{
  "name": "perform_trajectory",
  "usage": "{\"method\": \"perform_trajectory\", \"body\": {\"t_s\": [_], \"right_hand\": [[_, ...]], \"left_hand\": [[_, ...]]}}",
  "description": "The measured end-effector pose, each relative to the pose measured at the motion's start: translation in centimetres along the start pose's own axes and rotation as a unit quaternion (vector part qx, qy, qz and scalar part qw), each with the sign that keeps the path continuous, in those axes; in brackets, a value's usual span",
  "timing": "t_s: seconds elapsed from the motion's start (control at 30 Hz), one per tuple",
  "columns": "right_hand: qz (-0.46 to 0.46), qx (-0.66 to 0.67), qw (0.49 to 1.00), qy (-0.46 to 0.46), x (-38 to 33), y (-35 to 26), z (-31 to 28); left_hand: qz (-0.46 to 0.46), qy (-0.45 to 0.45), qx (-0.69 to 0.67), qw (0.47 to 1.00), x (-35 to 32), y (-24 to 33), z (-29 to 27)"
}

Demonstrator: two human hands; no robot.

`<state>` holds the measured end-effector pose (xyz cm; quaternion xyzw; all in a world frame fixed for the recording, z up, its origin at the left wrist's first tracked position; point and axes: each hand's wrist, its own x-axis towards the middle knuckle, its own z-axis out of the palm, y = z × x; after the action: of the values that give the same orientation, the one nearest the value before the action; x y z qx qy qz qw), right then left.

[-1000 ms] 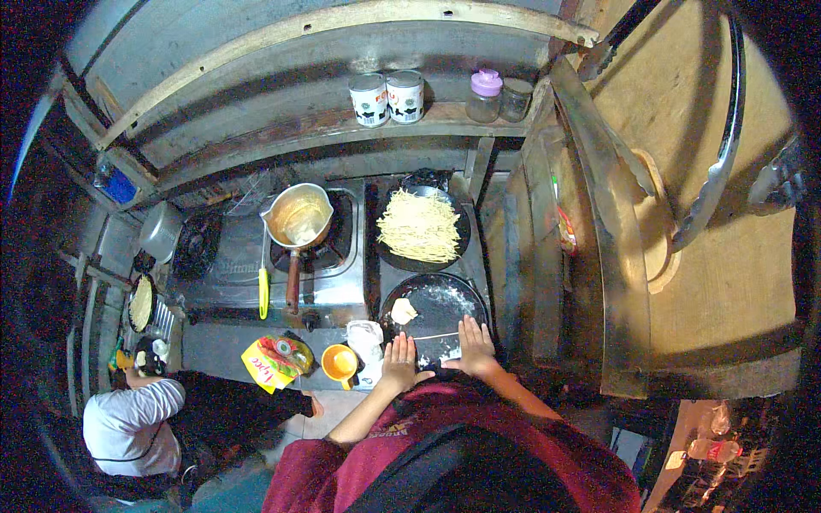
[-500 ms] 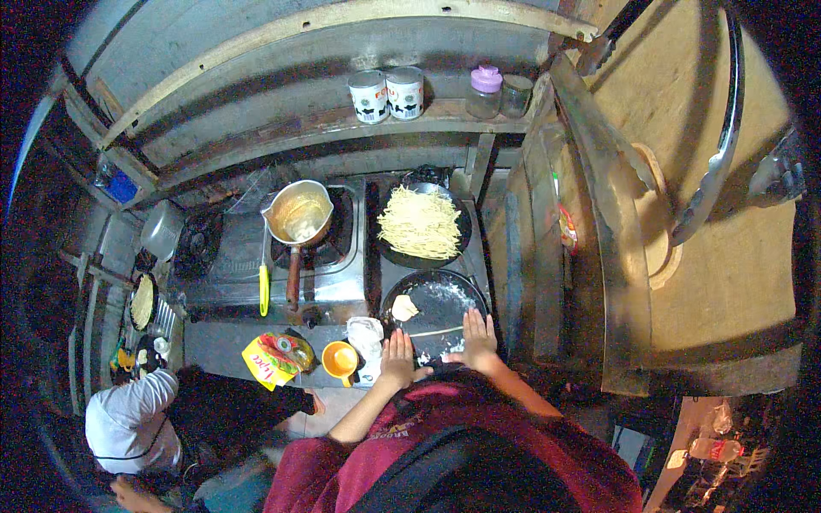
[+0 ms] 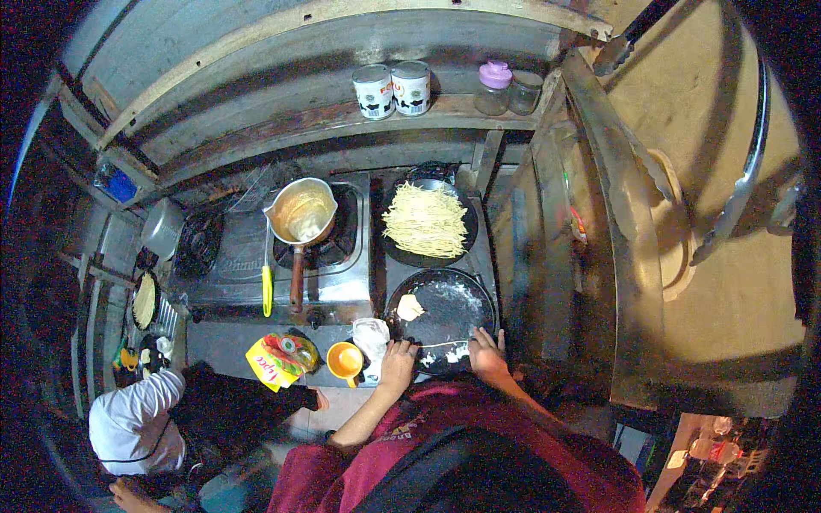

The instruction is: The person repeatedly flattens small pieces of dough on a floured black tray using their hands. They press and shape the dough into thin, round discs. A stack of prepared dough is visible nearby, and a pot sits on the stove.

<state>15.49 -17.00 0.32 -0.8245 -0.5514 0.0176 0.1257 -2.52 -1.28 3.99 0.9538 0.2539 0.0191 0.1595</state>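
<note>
A thin dough strand (image 3: 445,344) lies across the near part of a round black pan (image 3: 483,299) dusted with white flour. At its left end is my left hand (image 3: 398,366), fingers bent and drawn together on it. My right hand (image 3: 487,355) has its curled fingers at the other end, by the pan's right rim. The exact fingertip contact is partly hidden. A pale flattened dough lump (image 3: 410,308) sits in the pan, left of its middle. Just beyond, a second dark pan (image 3: 468,239) carries a heap of pale dough strips (image 3: 428,220).
A saucepan (image 3: 301,211) stands on the stove (image 3: 227,286), beside a yellow-green handle (image 3: 268,291). Nearer are an orange cup (image 3: 345,361), a white cloth or bag (image 3: 370,337) and a yellow package (image 3: 278,359). Another person (image 3: 141,423) is at lower left. Cans (image 3: 411,88) line the shelf.
Both hands have drawn back toward me and slightly apart, their stretched fingers now bent. The dough strand has shifted nearer to the pan's front edge. The whole view has also shifted slightly.
</note>
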Motion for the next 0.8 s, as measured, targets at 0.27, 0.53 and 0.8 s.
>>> {"method": "perform_trajectory", "body": {"t_s": [0.27,0.53,0.8], "right_hand": [[0.053,0.158,0.978,0.124,1.6,0.8,2.8],[0.121,0.128,0.963,0.204,15.0,-1.0,-4.7],[0.166,0.056,0.97,0.171,26.0,2.3,-1.0]], "left_hand": [[0.015,0.096,-0.193,0.976,1.5,-0.5,0.5],[-0.13,0.217,-0.427,0.868,11.8,-1.7,-4.5],[-0.157,0.27,-0.441,0.841,24.5,-6.9,-3.6]]}}
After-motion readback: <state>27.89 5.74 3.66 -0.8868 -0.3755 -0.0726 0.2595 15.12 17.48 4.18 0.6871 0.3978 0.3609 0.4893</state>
